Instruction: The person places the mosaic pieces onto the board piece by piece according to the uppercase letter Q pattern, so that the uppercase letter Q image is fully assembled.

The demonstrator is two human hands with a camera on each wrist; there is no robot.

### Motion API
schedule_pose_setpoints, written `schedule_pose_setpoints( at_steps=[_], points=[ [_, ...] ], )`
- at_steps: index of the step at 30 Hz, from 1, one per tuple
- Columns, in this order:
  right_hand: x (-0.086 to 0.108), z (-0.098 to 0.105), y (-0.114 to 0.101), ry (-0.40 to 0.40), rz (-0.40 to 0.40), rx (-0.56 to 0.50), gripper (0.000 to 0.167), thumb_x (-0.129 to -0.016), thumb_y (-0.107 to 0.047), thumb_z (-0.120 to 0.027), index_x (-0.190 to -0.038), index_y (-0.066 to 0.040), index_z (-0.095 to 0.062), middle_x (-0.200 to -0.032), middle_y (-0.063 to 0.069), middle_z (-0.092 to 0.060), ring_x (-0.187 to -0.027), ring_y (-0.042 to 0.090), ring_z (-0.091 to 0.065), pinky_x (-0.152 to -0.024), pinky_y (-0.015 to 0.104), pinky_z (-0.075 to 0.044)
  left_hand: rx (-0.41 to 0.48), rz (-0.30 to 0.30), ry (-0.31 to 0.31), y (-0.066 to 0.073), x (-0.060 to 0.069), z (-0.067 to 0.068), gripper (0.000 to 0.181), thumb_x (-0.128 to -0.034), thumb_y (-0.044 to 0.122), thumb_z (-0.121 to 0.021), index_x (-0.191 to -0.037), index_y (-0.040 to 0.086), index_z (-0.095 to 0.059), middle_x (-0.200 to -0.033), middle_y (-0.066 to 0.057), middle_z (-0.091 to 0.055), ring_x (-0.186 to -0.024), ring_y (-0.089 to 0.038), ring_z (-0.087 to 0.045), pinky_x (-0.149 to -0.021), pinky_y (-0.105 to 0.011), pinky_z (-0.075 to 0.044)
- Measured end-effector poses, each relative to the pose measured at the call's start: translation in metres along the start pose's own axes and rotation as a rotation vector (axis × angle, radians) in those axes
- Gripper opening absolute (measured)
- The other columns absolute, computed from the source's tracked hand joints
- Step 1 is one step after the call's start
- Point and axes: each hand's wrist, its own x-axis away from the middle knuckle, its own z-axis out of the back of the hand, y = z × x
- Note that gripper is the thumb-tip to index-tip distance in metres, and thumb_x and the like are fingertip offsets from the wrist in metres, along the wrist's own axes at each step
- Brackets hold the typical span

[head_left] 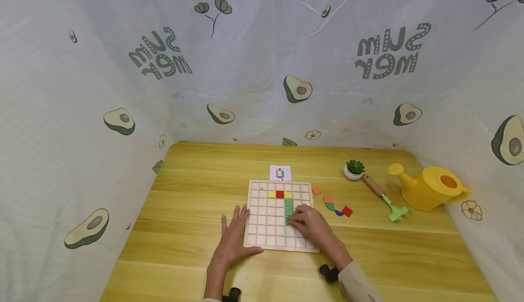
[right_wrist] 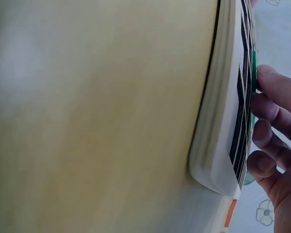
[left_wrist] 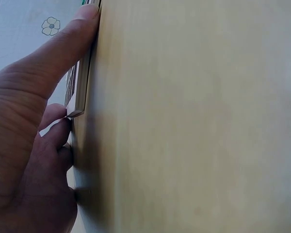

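While my left hand [head_left: 232,244] lies spread against the board [head_left: 262,220], my right hand [head_left: 314,224] pinches a green square [head_left: 287,220]; I should align its edges before pressing it flat.

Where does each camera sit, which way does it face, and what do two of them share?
Head: worn on the head, looking forward and down at the grid board; the left hand and right hand show.
Left wrist: worn there, looking across the table at the board's edge; the left hand shows large.
Right wrist: worn there, looking at the board edge-on; the right hand shows.
Shared: head and right wrist both show the green tile the right hand pinches.
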Motion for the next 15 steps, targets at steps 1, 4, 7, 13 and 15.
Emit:
schedule_pose_setpoints(
  at_steps=[1,4,7,13,15],
  points=[
    [0.0003,0.0002,-0.0002,0.002,0.002,0.001,0.011,-0.082,-0.003,-0.092,-0.089,-0.009,-0.087,-0.083,-0.010,-0.063,-0.075,0.001,-0.053,-0.064,0.020,-0.052,0.001,0.000,0.000,0.0002,-0.0001,0.0001,0.121,-0.0712,0.033,-0.102,-0.167,0.000,-0.035,-0.178,-0.013,-0.025,-0.167,-0.037,-0.010,-0.130,-0.068,0.013],
    [0.0011,0.0009,-0.0007,0.003,0.000,0.008,0.013,-0.082,-0.003,-0.092,-0.093,-0.009,-0.088,-0.084,-0.010,-0.062,-0.075,0.000,-0.051,-0.062,0.019,-0.050,-0.003,0.001,-0.001,0.0004,-0.0003,0.0001,0.120,-0.0713,0.033,-0.102,-0.166,0.000,-0.036,-0.178,-0.013,-0.024,-0.167,-0.037,-0.010,-0.130,-0.069,0.012],
    [0.0025,0.0014,-0.0010,-0.006,-0.013,0.015,0.014,-0.083,-0.005,-0.092,-0.096,-0.009,-0.088,-0.085,-0.010,-0.063,-0.075,0.001,-0.050,-0.062,0.019,-0.048,-0.006,-0.001,0.002,0.0006,-0.0004,0.0000,0.120,-0.0712,0.032,-0.102,-0.166,0.000,-0.036,-0.178,-0.013,-0.025,-0.167,-0.037,-0.011,-0.130,-0.069,0.011],
    [0.0044,0.0028,-0.0012,-0.028,-0.046,0.008,0.012,-0.086,-0.007,-0.090,-0.097,-0.010,-0.089,-0.087,-0.008,-0.065,-0.076,0.002,-0.051,-0.065,0.021,-0.050,-0.008,0.002,-0.003,0.0013,-0.0001,-0.0002,0.119,-0.0717,0.031,-0.102,-0.166,-0.001,-0.036,-0.178,-0.013,-0.025,-0.167,-0.037,-0.010,-0.130,-0.069,0.011],
    [0.0048,0.0037,-0.0013,-0.021,-0.043,-0.010,0.013,-0.086,-0.006,-0.090,-0.098,-0.009,-0.088,-0.088,-0.007,-0.066,-0.077,0.003,-0.053,-0.065,0.021,-0.051,-0.012,0.000,-0.002,0.0017,-0.0003,-0.0002,0.119,-0.0717,0.032,-0.102,-0.166,-0.001,-0.036,-0.178,-0.013,-0.025,-0.167,-0.038,-0.011,-0.130,-0.070,0.011]
  ],
)
